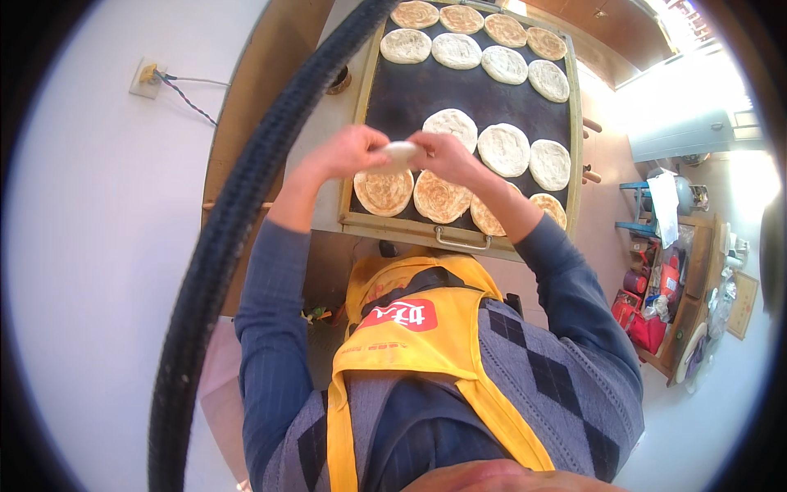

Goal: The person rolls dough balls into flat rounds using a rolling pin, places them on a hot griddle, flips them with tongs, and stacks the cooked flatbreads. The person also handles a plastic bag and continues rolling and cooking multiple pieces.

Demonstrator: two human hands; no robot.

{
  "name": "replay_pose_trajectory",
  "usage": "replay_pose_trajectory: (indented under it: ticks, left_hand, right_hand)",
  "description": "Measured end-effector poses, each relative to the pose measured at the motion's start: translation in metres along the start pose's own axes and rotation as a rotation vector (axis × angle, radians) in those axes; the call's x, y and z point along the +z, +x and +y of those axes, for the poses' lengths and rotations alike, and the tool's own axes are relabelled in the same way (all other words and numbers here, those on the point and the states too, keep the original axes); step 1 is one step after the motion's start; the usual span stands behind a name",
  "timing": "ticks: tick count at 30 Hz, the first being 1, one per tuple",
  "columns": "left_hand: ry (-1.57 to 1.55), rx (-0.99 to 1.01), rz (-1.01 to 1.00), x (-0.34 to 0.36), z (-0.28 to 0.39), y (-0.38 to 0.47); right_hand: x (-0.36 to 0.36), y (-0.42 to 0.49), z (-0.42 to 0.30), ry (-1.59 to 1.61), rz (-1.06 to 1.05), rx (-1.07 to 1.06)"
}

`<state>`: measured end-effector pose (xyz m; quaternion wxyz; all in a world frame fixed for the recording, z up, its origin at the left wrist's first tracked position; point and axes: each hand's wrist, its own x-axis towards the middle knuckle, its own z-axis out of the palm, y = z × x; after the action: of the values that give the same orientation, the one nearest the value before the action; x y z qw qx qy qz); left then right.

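Note:
My left hand (350, 152) and my right hand (446, 157) hold a small pale dough piece (399, 157) between them, one at each side, above a dark griddle (430, 89) with a yellowish frame. Just below the hands lies a row of browned flatbreads (384, 192), partly covered by my right forearm. Beside my right hand, a row of pale dough rounds (503, 149) rests on the griddle. Farther up lie another row of pale rounds (456, 51) and a row of browned ones (461, 19). The held dough is slightly blurred.
A metal handle (462, 238) sticks out from the griddle's near edge. A thick black hose or cable (237, 184) crosses the view at left. At the left wall is a socket (146, 78) with a plug. A wooden cabinet (695, 258) and a blue stool (638, 227) stand at right.

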<state>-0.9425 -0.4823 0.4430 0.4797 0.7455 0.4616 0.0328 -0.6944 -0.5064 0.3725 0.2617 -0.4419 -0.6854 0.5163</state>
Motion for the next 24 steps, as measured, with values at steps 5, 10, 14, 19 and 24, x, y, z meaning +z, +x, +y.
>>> replay_pose_trajectory:
  ticks: [5, 10, 14, 19, 24]
  left_hand:
    - [0.404, 0.188, 0.251, 0.008, -0.031, 0.048]
    - [0.524, 0.435, 0.526, 0.062, -0.105, 0.051]
    - [0.128, 0.115, 0.589, 0.088, -0.108, -0.023]
    - [0.063, -0.113, 0.554, 0.128, -0.125, -0.114]
    - [-0.368, -0.301, 0.703, 0.189, -0.160, -0.177]
  right_hand:
    - [-0.018, 0.055, 0.039, -0.616, 0.163, -0.463]
    - [-0.004, 0.057, 0.107, -0.819, 0.111, -0.506]
    - [0.005, 0.063, 0.087, -0.773, 0.145, -0.443]
    - [0.034, 0.100, 0.087, -0.878, 0.218, -0.501]
    - [0.056, 0.116, 0.108, -0.949, 0.149, -0.483]
